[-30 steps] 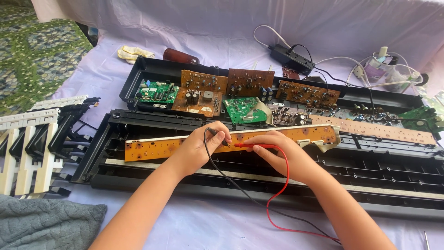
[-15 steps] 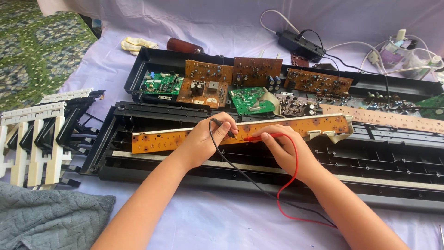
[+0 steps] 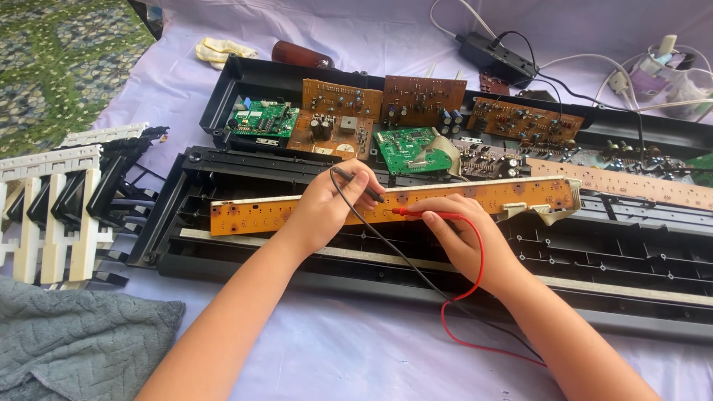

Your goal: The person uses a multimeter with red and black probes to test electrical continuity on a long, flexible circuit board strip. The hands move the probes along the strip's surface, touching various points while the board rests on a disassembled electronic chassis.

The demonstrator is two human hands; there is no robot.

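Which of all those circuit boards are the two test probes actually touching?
The long orange strip board lying across the black keyboard frame. The left hand and right hand press probes onto it; the other boards sit farther back, untouched.

Left: white and black key blocks (image 3: pixel 67 208), grey towel (image 3: pixel 74 341)
Back: green circuit board (image 3: pixel 265 119), brown boards (image 3: pixel 423 100), black power adapter (image 3: pixel 496 56)
Underneath: lilac cloth (image 3: pixel 334 349)

A pale lilac sheet (image 3: pixel 356 349) is covering the floor. Lying directly on it are a black keyboard casing (image 3: pixel 223 82), a grey towel (image 3: pixel 74 341), a black power adapter (image 3: pixel 494 56) and detached piano keys (image 3: pixel 52 208).
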